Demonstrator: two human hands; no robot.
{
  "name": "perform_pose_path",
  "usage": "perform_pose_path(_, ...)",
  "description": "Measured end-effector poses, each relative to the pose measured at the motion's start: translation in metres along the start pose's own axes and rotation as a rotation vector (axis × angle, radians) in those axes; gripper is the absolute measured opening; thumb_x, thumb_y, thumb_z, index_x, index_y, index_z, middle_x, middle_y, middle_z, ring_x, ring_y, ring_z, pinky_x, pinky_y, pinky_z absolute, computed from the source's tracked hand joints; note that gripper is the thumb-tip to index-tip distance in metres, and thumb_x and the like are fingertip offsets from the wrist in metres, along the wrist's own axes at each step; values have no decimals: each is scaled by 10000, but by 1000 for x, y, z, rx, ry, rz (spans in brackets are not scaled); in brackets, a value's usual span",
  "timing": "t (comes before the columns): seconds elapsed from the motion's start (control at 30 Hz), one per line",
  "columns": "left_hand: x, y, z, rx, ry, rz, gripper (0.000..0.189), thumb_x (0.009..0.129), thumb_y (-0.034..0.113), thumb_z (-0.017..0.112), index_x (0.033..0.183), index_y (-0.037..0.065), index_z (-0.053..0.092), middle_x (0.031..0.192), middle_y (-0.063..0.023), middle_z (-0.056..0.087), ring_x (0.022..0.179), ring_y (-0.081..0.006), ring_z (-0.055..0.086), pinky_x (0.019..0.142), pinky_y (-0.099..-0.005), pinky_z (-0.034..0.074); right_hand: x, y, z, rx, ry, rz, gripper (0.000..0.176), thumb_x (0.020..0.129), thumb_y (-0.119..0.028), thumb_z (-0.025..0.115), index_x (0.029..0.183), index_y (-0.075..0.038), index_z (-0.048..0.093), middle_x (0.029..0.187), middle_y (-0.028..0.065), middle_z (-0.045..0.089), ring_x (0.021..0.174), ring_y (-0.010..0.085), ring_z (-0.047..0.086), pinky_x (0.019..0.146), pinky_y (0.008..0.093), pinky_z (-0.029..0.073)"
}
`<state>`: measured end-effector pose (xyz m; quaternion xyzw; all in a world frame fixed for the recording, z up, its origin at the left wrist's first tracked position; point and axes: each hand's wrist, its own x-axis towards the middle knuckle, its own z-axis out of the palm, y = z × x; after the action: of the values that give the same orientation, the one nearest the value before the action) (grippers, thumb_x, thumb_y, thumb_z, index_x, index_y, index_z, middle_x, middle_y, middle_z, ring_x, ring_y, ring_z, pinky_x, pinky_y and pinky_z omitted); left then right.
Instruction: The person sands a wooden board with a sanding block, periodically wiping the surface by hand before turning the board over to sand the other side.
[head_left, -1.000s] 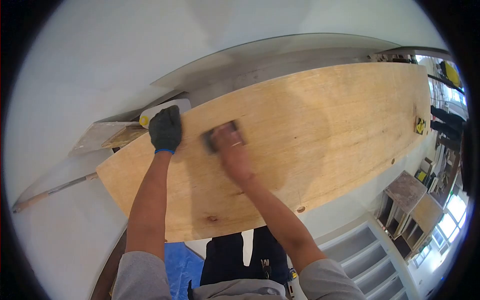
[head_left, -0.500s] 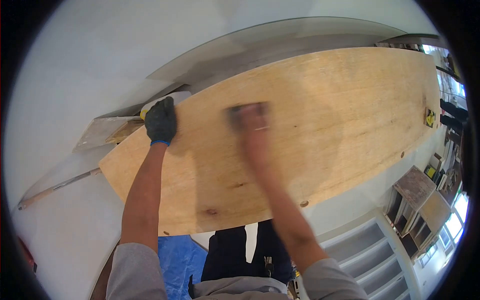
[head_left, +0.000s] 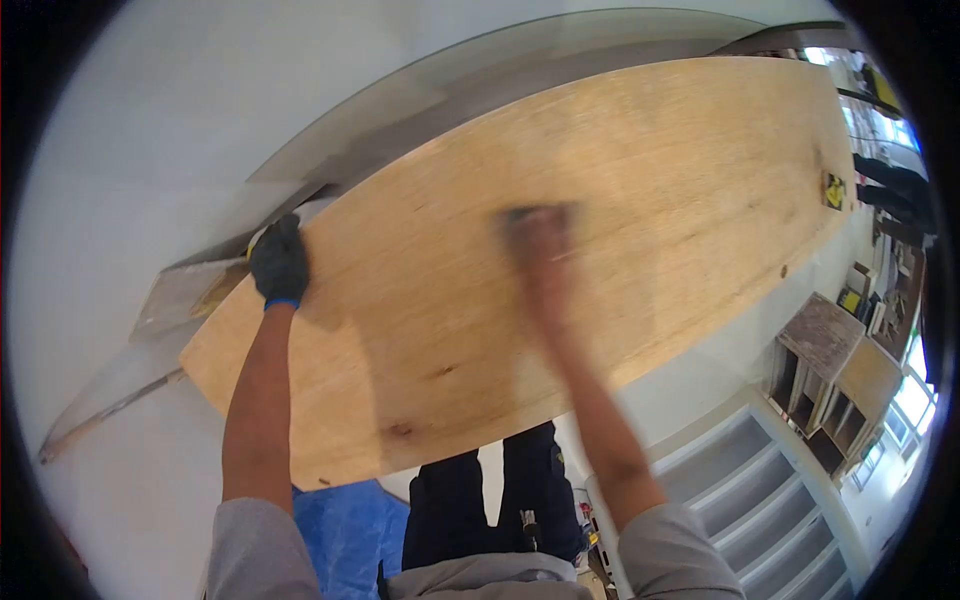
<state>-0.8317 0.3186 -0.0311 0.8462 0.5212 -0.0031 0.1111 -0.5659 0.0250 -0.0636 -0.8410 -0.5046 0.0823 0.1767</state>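
Note:
A large light-brown wooden panel [head_left: 620, 260] stretches across the view. At its far left edge my left hand [head_left: 281, 262], in a dark glove with a blue cuff, has its fingers curled over and gripping the rim. Near the panel's middle, my bare right hand [head_left: 545, 235] is smeared by motion. It is wrapped round a dark block [head_left: 515, 222] that lies against the panel's surface; the block's details are blurred.
A blue sheet [head_left: 350, 535] lies below the panel. White shelving [head_left: 760, 490] and wooden boxes [head_left: 820, 335] stand at the lower right. A yellow-and-black item [head_left: 834, 191] sits at the panel's right end. A pole [head_left: 110, 412] lies at the left.
The panel appears shifted left in view. My right hand with the dark block now appears farther right and nearer the panel's centre. My left hand still grips the edge.

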Motion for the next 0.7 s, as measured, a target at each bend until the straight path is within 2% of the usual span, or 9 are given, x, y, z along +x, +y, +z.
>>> perform_pose_path(0.1, -4, -20, 11, -39, 64, 88, 467, 991, 369, 318, 1059, 72, 671, 1068, -174, 657, 1002, -357, 603, 885, -427, 454, -38, -120, 6, 335, -151, -339, 531, 816, -110, 503, 1340, -38, 459, 1425, 130, 422, 1366, 286, 336, 1132, 436, 259)
perform_pose_path(0.13, 0, -5, -2, -60, -46, -97, 495, 990, 397, 314, 1067, 66, 675, 1086, -167, 660, 1038, -344, 600, 904, -418, 452, -28, -102, -9, 256, -162, -516, 515, 824, -128, 502, 1332, -49, 472, 1418, 122, 434, 1361, 275, 345, 1125, 431, 274)
perform_pose_path(0.23, -2, 7, -12, -120, 5, -39, 527, 999, 397, 288, 1050, 39, 671, 1079, -171, 662, 1026, -367, 601, 902, -423, 457, 5, 7, -49, 234, -374, -728, 471, 870, -173, 470, 1335, -98, 487, 1412, 74, 452, 1358, 221, 354, 1120, 396, 290)
perform_pose_path(0.27, -1, 9, -14, -62, -11, -2, 487, 998, 360, 296, 1089, 37, 649, 1090, -170, 657, 1024, -367, 601, 899, -425, 458, 16, 72, -66, 375, -545, -608, 460, 899, -184, 440, 1354, -127, 476, 1421, 41, 447, 1364, 189, 345, 1129, 371, 277)
perform_pose_path(0.33, -4, -4, -12, 10, -25, 58, 417, 990, 294, 318, 1142, 40, 612, 1104, -172, 648, 1021, -365, 601, 894, -430, 460, 9, 193, -112, -120, -251, -408, 435, 900, -95, 461, 1331, -143, 494, 1389, 52, 485, 1319, 206, 411, 1083, 361, 348)
perform_pose_path(0.43, 7, -33, 3, 109, -26, 110, 320, 947, 180, 390, 1198, 71, 554, 1127, -195, 626, 1040, -365, 591, 895, -440, 457, -1, 224, -156, -61, 47, 37, 533, 762, 43, 558, 1276, -94, 531, 1350, 93, 516, 1318, 279, 408, 1102, 412, 322)
perform_pose_path(0.53, 16, -31, -1, 437, 168, 367, 303, 944, 167, 422, 1181, 50, 569, 1183, -214, 590, 1113, -391, 534, 965, -449, 403, -18, 163, -80, 66, 465, 251, 515, 770, 54, 530, 1268, -77, 540, 1357, 142, 501, 1331, 331, 386, 1120, 469, 270)
perform_pose_path(0.6, 15, 9, -1, 461, 242, 465, 317, 945, 165, 435, 1197, 19, 559, 1229, -212, 567, 1165, -394, 495, 1010, -450, 362, -29, 55, -33, 296, 185, 146, 435, 840, -3, 462, 1261, -83, 533, 1356, 122, 498, 1335, 306, 381, 1120, 472, 270)
perform_pose_path(0.7, 32, 157, 9, -182, 209, 493, 346, 973, 233, 452, 1223, 18, 555, 1257, -184, 552, 1220, -356, 462, 1065, -456, 305, -38, -15, -37, 426, -173, -370, 339, 915, -173, 445, 1231, -111, 551, 1335, 97, 511, 1286, 280, 437, 1099, 436, 314)
